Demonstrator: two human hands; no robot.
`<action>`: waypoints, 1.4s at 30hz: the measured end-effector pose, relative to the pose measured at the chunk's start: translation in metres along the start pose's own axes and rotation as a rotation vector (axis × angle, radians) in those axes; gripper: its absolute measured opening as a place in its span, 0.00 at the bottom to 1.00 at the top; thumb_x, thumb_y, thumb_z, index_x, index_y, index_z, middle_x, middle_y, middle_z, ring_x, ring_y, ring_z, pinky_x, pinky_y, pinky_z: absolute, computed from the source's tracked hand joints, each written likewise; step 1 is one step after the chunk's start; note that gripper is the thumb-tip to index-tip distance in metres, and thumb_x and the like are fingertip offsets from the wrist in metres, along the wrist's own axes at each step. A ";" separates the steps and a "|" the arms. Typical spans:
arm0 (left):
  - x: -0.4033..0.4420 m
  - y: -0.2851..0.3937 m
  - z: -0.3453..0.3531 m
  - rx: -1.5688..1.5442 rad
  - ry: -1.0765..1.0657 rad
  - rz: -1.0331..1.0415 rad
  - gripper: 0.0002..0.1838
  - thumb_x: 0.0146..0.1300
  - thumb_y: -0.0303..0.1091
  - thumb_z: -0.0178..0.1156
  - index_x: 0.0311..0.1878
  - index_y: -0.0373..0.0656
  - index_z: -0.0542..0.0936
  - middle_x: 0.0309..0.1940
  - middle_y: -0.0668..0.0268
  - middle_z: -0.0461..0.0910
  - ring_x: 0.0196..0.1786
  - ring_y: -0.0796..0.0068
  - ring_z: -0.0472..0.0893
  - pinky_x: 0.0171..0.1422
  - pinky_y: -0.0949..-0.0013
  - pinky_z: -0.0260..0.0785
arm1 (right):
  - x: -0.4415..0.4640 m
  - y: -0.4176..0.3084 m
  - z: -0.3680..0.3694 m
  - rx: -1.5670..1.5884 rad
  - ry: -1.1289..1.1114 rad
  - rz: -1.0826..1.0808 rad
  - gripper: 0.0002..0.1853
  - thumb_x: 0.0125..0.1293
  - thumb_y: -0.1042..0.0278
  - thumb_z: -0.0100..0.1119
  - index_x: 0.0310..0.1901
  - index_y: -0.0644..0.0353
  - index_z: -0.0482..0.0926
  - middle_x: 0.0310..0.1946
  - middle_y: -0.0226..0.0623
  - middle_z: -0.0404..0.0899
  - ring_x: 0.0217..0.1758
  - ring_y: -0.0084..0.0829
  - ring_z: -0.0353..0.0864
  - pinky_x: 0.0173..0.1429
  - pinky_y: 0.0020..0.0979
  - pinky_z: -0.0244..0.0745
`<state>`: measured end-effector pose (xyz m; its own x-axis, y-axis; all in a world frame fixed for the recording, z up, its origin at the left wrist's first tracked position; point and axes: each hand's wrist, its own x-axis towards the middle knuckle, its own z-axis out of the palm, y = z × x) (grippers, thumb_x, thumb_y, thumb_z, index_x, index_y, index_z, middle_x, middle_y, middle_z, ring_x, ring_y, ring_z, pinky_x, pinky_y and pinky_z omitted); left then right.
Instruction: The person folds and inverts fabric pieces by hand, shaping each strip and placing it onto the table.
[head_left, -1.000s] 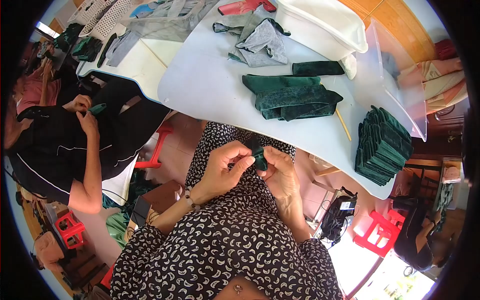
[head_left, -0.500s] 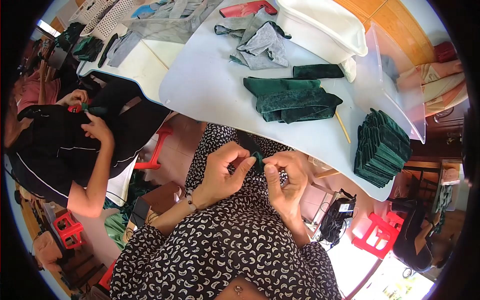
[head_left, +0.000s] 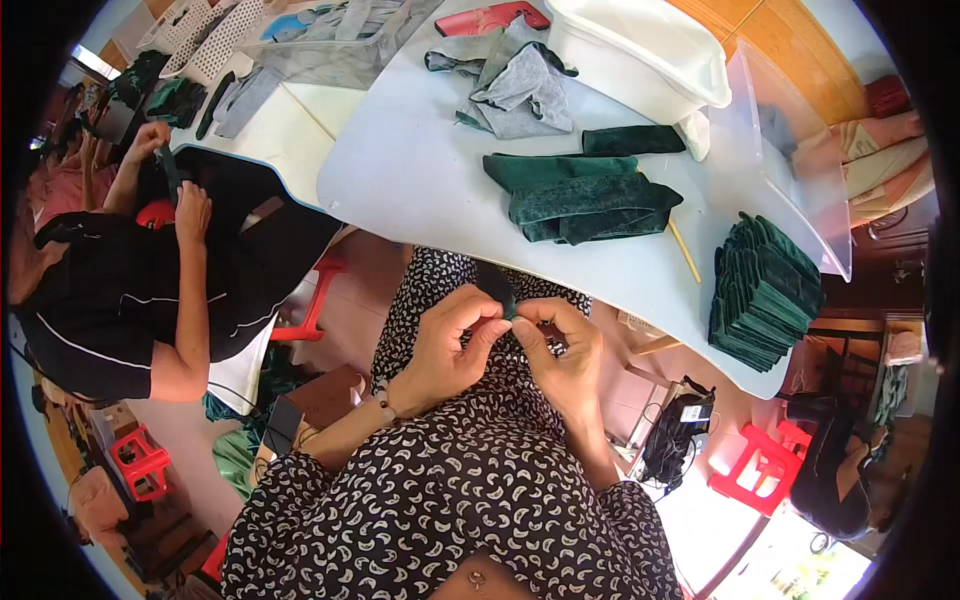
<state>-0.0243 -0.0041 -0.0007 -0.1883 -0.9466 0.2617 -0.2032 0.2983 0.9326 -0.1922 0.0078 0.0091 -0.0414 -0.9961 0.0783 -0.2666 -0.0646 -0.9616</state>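
A small dark green velvety fabric piece (head_left: 497, 284) is pinched between my two hands over my lap, below the table's edge. My left hand (head_left: 452, 338) grips it from the left with thumb and fingers pressed together. From the right, my right hand (head_left: 558, 350) pinches its near end, fingertips touching those of the left. Much of the piece is covered by my fingers. Beyond my hands on the table lie folded dark green velvet pieces (head_left: 590, 208).
A neat stack of green velvet pieces (head_left: 765, 290) sits at the table's right end, by a clear plastic panel (head_left: 790, 160). Grey-backed fabric (head_left: 520, 85), a white tub (head_left: 640, 55) and a thin yellow stick (head_left: 686, 252) are on the table (head_left: 400, 150). At left, a co-worker (head_left: 120, 300) handles a green strip.
My right hand has shifted slightly left, and its fingertips now meet those of my left hand on the fabric. The co-worker's hands have risen, stretching out a green strip.
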 end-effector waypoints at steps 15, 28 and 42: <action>0.008 -0.013 -0.012 0.015 -0.121 0.052 0.14 0.60 0.34 0.71 0.44 0.38 0.80 0.31 0.65 0.79 0.34 0.69 0.79 0.45 0.66 0.71 | 0.002 0.012 -0.005 0.445 -0.276 0.127 0.02 0.76 0.73 0.54 0.44 0.61 0.74 0.42 0.28 0.70 0.41 0.17 0.68 0.46 0.19 0.63; 0.003 0.000 -0.011 -0.206 0.096 -0.065 0.05 0.63 0.26 0.69 0.37 0.37 0.81 0.30 0.69 0.76 0.32 0.84 0.74 0.35 0.78 0.66 | 0.008 0.006 -0.008 0.470 -0.315 0.207 0.09 0.71 0.73 0.63 0.49 0.64 0.77 0.40 0.30 0.81 0.37 0.17 0.76 0.40 0.22 0.77; -0.006 -0.015 -0.041 -0.651 -0.516 -0.594 0.26 0.73 0.47 0.61 0.60 0.33 0.75 0.43 0.63 0.83 0.41 0.78 0.83 0.48 0.74 0.75 | 0.030 0.015 -0.033 0.548 0.185 0.190 0.09 0.78 0.63 0.54 0.43 0.61 0.77 0.27 0.22 0.73 0.27 0.13 0.72 0.28 0.20 0.73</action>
<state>0.0195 -0.0077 -0.0060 -0.6499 -0.7056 -0.2824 0.1344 -0.4724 0.8711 -0.2295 -0.0207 0.0055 -0.2191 -0.9694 -0.1106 0.2947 0.0424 -0.9547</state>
